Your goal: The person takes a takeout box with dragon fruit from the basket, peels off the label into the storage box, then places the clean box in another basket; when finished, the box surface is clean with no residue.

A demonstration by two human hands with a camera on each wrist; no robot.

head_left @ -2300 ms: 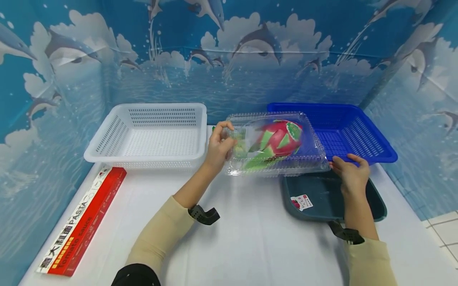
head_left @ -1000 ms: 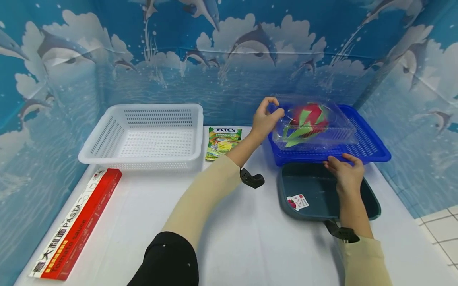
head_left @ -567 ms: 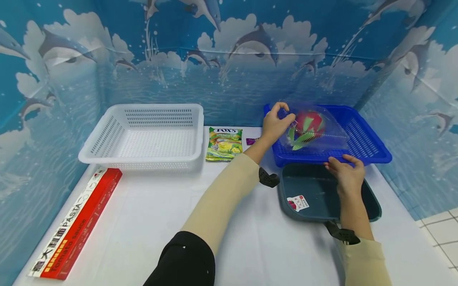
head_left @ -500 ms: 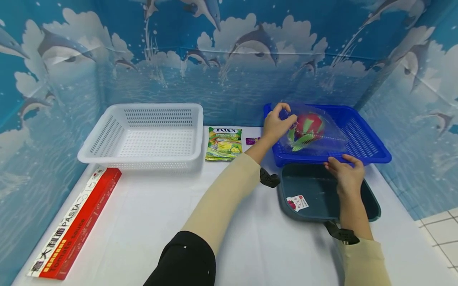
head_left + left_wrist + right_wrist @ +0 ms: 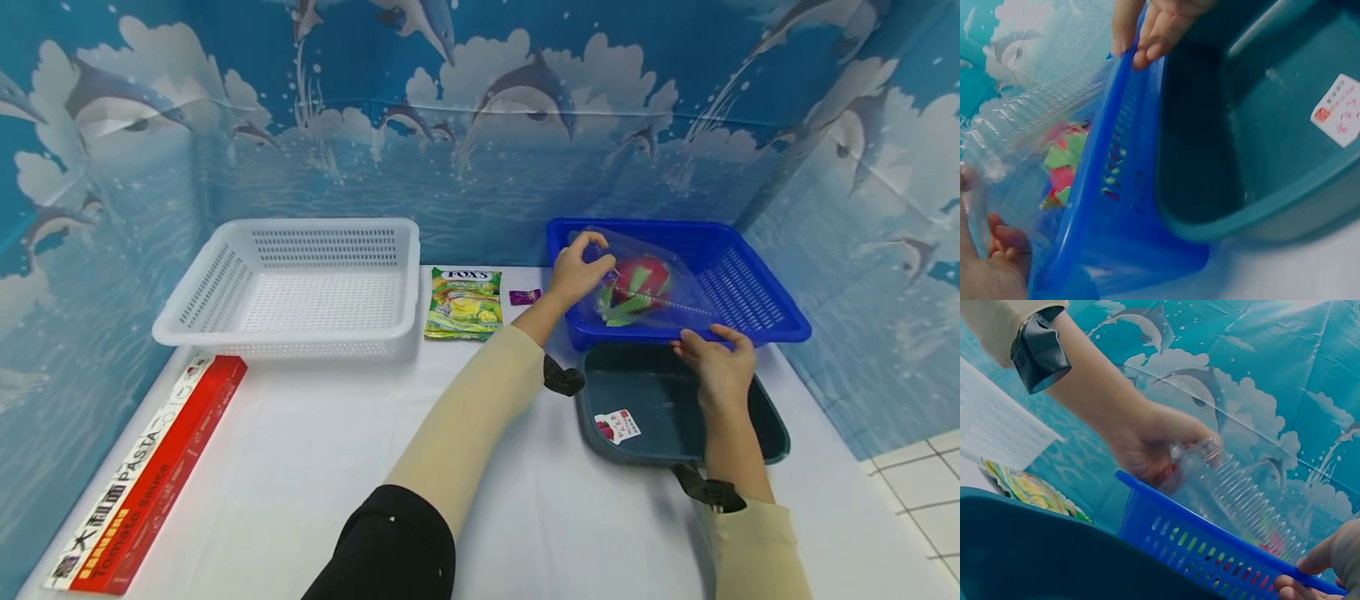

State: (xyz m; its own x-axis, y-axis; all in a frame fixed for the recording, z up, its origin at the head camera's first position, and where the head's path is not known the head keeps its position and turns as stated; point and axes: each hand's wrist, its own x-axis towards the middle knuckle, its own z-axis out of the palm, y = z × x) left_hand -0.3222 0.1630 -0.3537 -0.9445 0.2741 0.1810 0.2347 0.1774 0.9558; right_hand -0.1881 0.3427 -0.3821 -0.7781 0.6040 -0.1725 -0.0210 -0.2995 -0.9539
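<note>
My left hand (image 5: 576, 271) pinches the left edge of a clear plastic box (image 5: 682, 292), which is tilted and partly inside the blue basket (image 5: 750, 283). Through the clear plastic shows a red and green dragon fruit (image 5: 643, 280). In the right wrist view the ridged side of the box (image 5: 1241, 494) rises above the basket's rim. My right hand (image 5: 723, 367) grips the basket's front rim between thumb and fingers, as the left wrist view shows. Below that hand lies a dark green tub (image 5: 667, 417) bearing a white label.
A white basket (image 5: 315, 337) stands at the back left. Beside it lie a green Fox's candy bag (image 5: 465, 304) and a small purple packet (image 5: 524, 297). A long red and white pasta box (image 5: 150, 475) lies along the left table edge. A dolphin-print curtain hangs behind.
The left hand has carried the clear box with the dragon fruit rightward and lowered it into the blue basket. The candy bag and purple packet have come into sight. The right hand stays at the rim.
</note>
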